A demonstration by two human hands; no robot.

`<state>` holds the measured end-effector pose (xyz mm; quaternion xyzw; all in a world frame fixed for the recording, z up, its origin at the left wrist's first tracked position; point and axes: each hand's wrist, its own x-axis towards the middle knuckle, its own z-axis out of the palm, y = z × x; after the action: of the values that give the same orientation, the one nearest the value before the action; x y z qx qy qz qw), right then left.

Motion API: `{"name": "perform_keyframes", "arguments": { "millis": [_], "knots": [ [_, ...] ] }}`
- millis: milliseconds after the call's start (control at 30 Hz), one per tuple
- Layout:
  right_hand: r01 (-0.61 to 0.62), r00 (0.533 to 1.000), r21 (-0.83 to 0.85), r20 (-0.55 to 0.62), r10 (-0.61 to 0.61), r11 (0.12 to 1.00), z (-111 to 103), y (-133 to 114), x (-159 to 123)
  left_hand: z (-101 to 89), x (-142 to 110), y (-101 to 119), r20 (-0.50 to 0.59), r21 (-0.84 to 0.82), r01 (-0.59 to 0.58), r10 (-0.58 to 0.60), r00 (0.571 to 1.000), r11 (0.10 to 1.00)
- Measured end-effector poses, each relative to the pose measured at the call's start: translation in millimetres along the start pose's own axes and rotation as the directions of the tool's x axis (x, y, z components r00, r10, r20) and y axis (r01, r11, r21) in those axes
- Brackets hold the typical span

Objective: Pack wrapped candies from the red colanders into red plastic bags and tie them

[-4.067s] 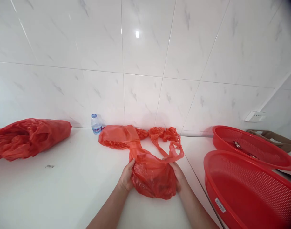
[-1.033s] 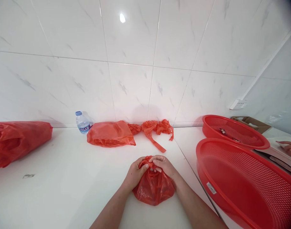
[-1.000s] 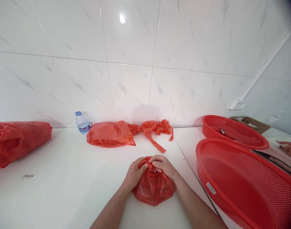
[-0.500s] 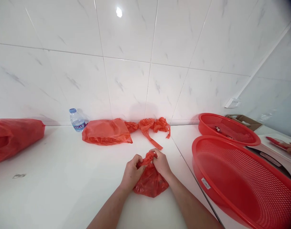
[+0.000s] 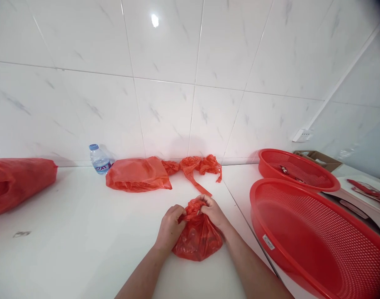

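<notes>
A red plastic bag rests on the white table in front of me, bulging at the bottom and bunched at its neck. My left hand pinches the gathered plastic on the left side of the neck. On the other side, my right hand grips the crumpled neck between thumb and fingers. Whatever lies inside the bag shows only as darker patches through the plastic. Behind my hands, crumpled red bags with a loose strip lie along the wall.
A flattened red bag and a water bottle stand by the tiled wall. A large red bundle is at far left. On the right are a big red basket, another red basket and a cardboard box.
The twisted plastic at the bag's neck has loosened into a bunched, wider shape. My left hand has shifted slightly left and down. The view has tilted a little.
</notes>
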<state>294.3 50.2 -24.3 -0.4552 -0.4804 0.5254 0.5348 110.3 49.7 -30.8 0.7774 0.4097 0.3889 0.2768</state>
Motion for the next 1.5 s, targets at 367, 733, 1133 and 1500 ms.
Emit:
{"name": "perform_keyframes", "arguments": {
  "millis": [367,733,1133,1500],
  "knots": [
    [-0.066,0.997,0.254,-0.008,0.07,0.965,-1,2,-2,-1.7,-1,1,-0.079,0.091,-0.072,0.079,0.994,0.993],
    [0.122,0.766,-0.181,-0.609,-0.208,0.976,-60,5,9,-25.5,-16,-3,-0.105,0.191,-0.205,0.228,0.968,0.96],
    [0.124,0.861,-0.286,-0.445,-0.247,0.95,-52,1,3,-50.9,-81,49,0.02,-0.001,0.102,-0.102,0.995,0.995],
    [0.131,0.953,-0.152,-0.253,-0.167,0.98,-20,8,-22,-22.5,-59,6,0.161,0.212,-0.081,0.047,0.986,0.974]
  ]
}}
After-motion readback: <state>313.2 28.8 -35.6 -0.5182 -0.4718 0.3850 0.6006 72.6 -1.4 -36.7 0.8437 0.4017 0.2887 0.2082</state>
